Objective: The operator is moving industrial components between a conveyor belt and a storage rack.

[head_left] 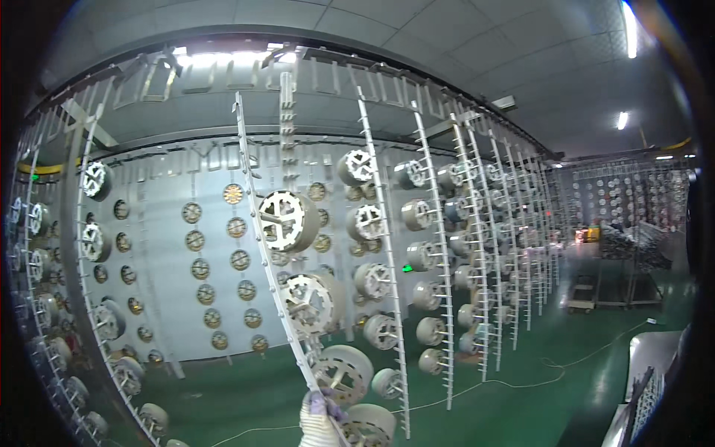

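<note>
My left hand (pixel 319 419), in a white knit glove with purple fingertips, comes up from the lower edge. Its fingers are closed around the lower part of a white hanging rack bar (pixel 272 272) with short pegs along it. The bar slants, its top to the left. Beside it hang several round, light-coloured drum-shaped parts with spoked ends; an upper drum (pixel 289 222) and a lower drum (pixel 344 372) are among them. Another drum (pixel 369 426) is right next to my hand. My right hand does not show.
More pegged bars (pixel 383 261) with drums hang in a row to the right, others to the left. An overhead rail (pixel 387 63) carries them. A pale cable (pixel 521 382) lies across the green floor (pixel 506 413). Carts (pixel 629 287) stand far right; a metal-edged table (pixel 644 365) is nearer.
</note>
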The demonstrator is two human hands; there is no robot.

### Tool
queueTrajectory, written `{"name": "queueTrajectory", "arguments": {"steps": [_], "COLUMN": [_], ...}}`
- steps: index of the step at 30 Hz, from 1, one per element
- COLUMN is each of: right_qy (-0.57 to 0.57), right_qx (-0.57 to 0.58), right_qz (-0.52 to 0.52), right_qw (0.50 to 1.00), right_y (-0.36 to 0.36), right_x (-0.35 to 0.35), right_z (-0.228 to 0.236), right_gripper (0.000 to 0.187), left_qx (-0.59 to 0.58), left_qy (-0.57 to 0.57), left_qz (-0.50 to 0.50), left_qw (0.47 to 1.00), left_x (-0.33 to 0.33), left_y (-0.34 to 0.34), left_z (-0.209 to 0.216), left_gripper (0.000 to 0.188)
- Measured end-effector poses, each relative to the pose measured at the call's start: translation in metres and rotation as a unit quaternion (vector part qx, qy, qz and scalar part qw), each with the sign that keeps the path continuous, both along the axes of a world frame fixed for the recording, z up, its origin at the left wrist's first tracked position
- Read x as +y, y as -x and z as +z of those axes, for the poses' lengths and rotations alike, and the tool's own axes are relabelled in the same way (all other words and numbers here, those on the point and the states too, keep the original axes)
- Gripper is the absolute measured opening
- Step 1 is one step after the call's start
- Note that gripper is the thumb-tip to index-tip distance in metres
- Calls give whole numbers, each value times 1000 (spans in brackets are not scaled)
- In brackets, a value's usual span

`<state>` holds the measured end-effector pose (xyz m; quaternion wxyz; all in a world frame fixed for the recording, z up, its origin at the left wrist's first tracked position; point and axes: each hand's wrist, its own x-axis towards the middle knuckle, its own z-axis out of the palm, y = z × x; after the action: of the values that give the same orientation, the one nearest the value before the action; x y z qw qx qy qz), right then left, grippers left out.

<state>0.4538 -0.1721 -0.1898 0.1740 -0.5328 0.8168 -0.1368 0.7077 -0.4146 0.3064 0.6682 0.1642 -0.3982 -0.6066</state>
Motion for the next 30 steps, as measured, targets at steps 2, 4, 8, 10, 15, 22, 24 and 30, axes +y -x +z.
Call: {"name": "queueTrajectory", "arguments": {"steps": [2, 4, 8, 10, 15, 22, 24, 30], "right_qy": [-4, -10, -16, -20, -27, -20, -17, -1], "right_qx": [8, 9, 16, 17, 21, 28, 27, 32], "right_qz": [19, 29, 38, 43, 47, 56, 52, 26], "right_qw": [1000, 999, 999, 999, 998, 998, 998, 999], "right_y": [7, 11, 16, 19, 29, 46, 51, 68], "right_x": [-3, -7, -10, -13, -17, -27, -28, -34], "right_z": [-17, -29, -44, -51, -63, -88, -92, -54], "right_gripper": [40, 40, 40, 41, 41, 42, 42, 40], "left_qx": [-4, -8, -54, -42, -102, -164, -105, -296], "left_qy": [6, 14, 60, 113, 88, 228, 123, 97], "left_qz": [81, 135, 251, 274, 315, 536, 441, 580], "left_qw": [997, 991, 965, 954, 939, 796, 883, 753], "left_x": [-59, -96, -156, -193, -231, -271, -269, -234], "left_y": [-20, -40, -68, -75, -81, -87, -77, -57], "left_z": [-25, -25, 17, 37, 122, 107, 94, 98], "left_gripper": [19, 21, 19, 26, 32, 34, 34, 44]}}
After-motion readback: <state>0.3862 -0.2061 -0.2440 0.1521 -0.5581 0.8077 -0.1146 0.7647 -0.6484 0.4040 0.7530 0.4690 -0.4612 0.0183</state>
